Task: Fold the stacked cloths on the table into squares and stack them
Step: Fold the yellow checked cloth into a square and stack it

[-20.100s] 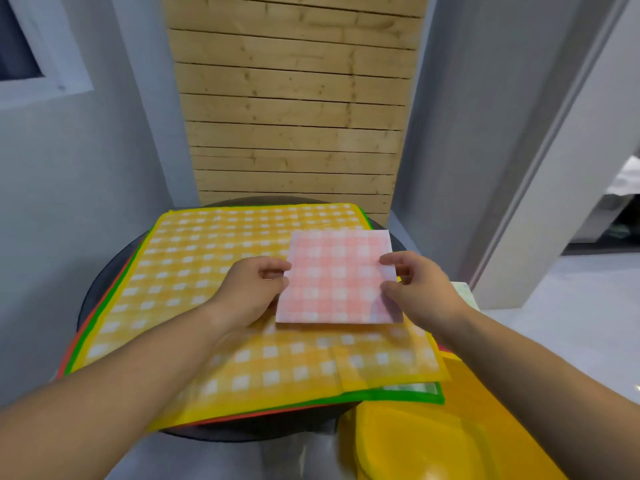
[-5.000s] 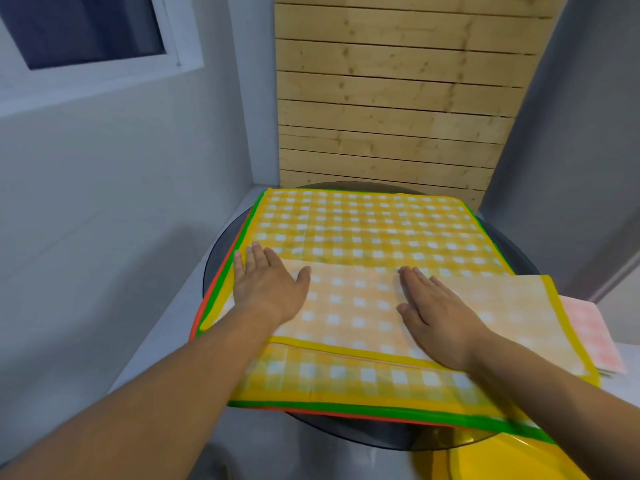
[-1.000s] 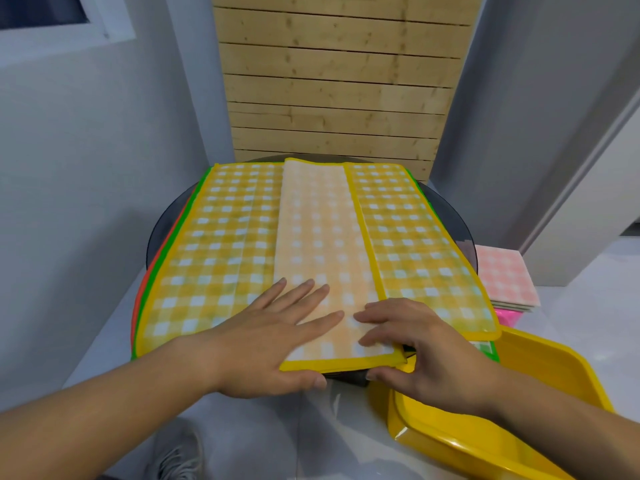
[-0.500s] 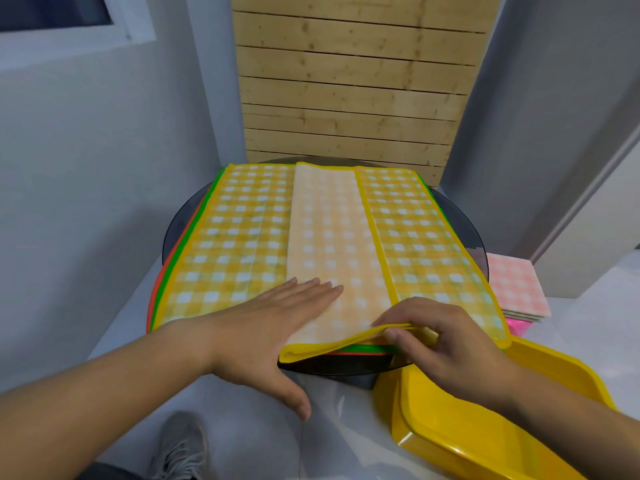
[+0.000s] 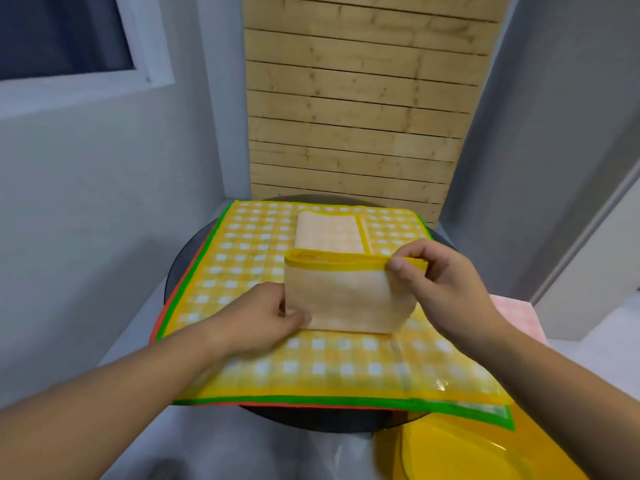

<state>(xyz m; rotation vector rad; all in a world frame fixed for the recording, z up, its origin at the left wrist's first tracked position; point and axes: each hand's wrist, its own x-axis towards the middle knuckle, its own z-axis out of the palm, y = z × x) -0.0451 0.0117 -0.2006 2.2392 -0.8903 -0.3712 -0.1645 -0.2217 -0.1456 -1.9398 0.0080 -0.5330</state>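
Observation:
A yellow checked cloth, folded into a narrow strip, lies over the stack of flat cloths on the round dark table. Its near end is lifted and bent over towards the far end, pale underside facing me. My right hand pinches the raised yellow-bordered edge at its right corner. My left hand grips the strip's left side low down, thumb on the front. The stack shows yellow, green and red borders.
A folded pink checked cloth lies to the right of the table, partly behind my right arm. A yellow plastic tub sits at the lower right below the table edge. Grey walls close in left and right; wooden slats stand behind.
The strip's near end, flat under both hands a second ago, has been lifted by my right hand and carried up and away from me. My left hand moved from pressing flat to gripping the strip.

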